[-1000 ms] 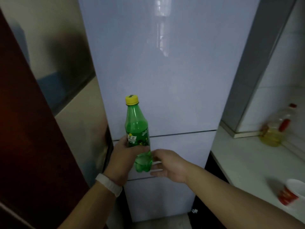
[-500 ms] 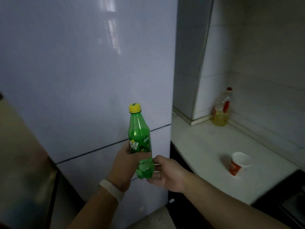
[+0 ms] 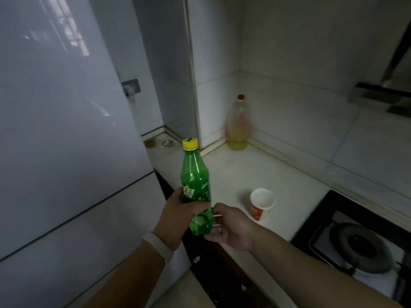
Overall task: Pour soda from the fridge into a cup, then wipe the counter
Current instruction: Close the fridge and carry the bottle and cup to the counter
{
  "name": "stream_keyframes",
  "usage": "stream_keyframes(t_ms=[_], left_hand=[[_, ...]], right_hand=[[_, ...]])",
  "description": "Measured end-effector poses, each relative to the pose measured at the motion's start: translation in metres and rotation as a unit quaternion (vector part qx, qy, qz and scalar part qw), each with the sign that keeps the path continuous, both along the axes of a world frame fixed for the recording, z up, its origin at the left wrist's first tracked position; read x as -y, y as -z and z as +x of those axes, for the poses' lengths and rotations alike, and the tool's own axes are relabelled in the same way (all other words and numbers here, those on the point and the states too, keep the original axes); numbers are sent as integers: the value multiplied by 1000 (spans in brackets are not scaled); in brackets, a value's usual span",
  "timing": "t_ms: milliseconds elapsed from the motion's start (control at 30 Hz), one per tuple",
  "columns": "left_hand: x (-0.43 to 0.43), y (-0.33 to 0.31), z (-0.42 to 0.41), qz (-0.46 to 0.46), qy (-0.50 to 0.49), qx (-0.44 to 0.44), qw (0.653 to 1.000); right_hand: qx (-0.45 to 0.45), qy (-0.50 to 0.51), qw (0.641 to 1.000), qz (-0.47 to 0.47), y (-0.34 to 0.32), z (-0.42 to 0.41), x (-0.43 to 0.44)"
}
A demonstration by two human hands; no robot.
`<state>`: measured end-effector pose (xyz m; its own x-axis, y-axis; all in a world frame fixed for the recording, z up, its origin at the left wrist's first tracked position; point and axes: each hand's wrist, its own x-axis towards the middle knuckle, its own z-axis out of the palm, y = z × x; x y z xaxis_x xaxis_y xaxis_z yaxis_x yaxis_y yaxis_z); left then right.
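The green soda bottle [image 3: 195, 187] is upright in the air in front of the fridge [image 3: 66, 152], just off the left edge of the desk [image 3: 244, 170], its yellow cap [image 3: 190, 144] on. The left hand [image 3: 178, 216] wraps its middle at the label, fingers closed round it. The right hand [image 3: 231, 227] cups the base from the right, its fingers [image 3: 216, 218] curled loosely against the lower bulge; whether they grip or only steady it I cannot tell.

So the fetching looks done: the bottle is out and the fridge doors sit shut. The pour has not begun. The paper cup [image 3: 262, 203], white inside with a red band, stands open and apparently empty near the front edge of the desk, just beyond the right hand and beside the hob [image 3: 355, 241].

Left to do, as I judge it: unscrew the cap, tip soda into the cup, then wipe the desk. No cloth is in view. An oil bottle [image 3: 237, 125] stands in the far corner, well apart from the cup.
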<state>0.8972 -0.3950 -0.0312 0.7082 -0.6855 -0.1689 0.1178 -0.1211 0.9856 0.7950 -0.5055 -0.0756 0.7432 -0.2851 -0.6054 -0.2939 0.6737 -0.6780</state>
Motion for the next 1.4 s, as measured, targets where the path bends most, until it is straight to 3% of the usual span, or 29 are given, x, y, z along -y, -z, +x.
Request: stream_keyframes(t_ms=[233,633,1067,1167,1267,1400], left_hand=[[72,16,-23,34,43,16,998],[115,53,-39,99,88,31,991],[151,106,8,141,152,3,978],[160,116,22,153,163,-15,975],[168,124,35,167,170,-26,971],[178,135,50,176,175,-37,968]], right_hand=[[-11,52,999,8,27,-30,60],[-34,88,995,20,69,-56,90],[-114,135,984,7,123,-50,113],[-173,143,974,-43,140,-51,119],[-243,150,947,-149,158,-53,125],[-216,194,923,-252,175,-49,134]])
